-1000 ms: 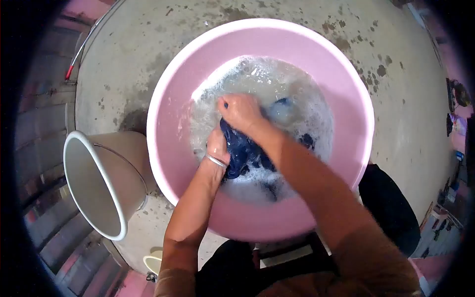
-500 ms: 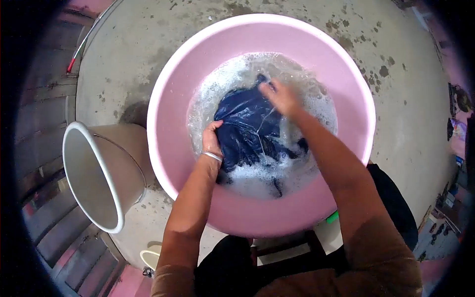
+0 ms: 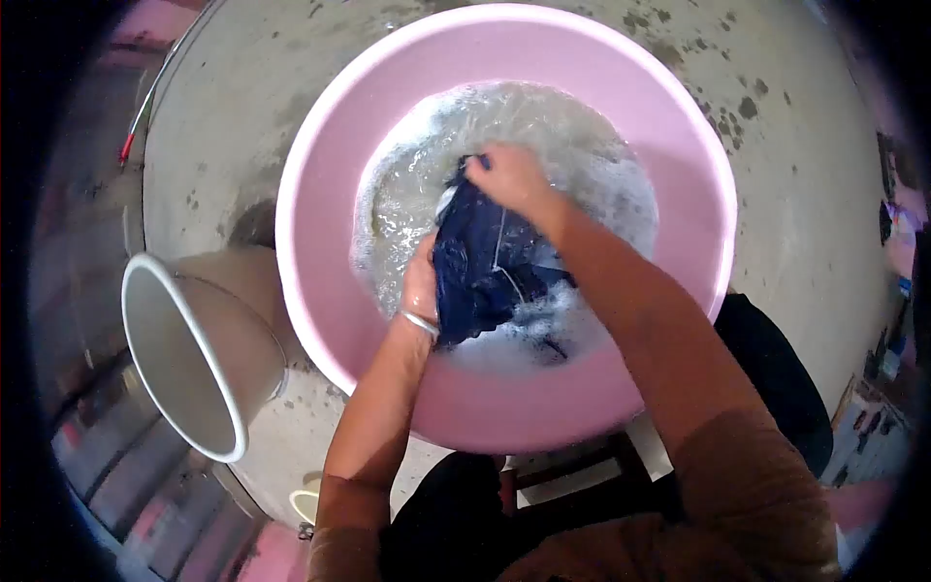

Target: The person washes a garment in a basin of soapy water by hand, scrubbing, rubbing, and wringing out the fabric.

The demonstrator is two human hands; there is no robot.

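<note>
A wet dark blue garment (image 3: 477,267) with a thin pale line along it hangs partly in the soapy water (image 3: 572,126) of a large pink tub (image 3: 543,412). My left hand (image 3: 421,281), a silvery bangle at its wrist, grips the garment's left edge; its fingers are partly hidden by the cloth. At the top end, my right hand (image 3: 514,179) is closed on the fabric, with a small dark tip of it poking out by the fingers. The lower right part of the garment lies in the foam.
A pale bucket (image 3: 184,354) tilts toward me left of the tub. A small cream container (image 3: 306,502) sits at the lower left. Beneath the tub's near side is a dark wooden stool or frame (image 3: 572,472). Wet spots mark the concrete floor (image 3: 233,126).
My right hand has moved left and closed on the garment's top end. The cloth is drawn narrower and more upright, and the view has shifted slightly.
</note>
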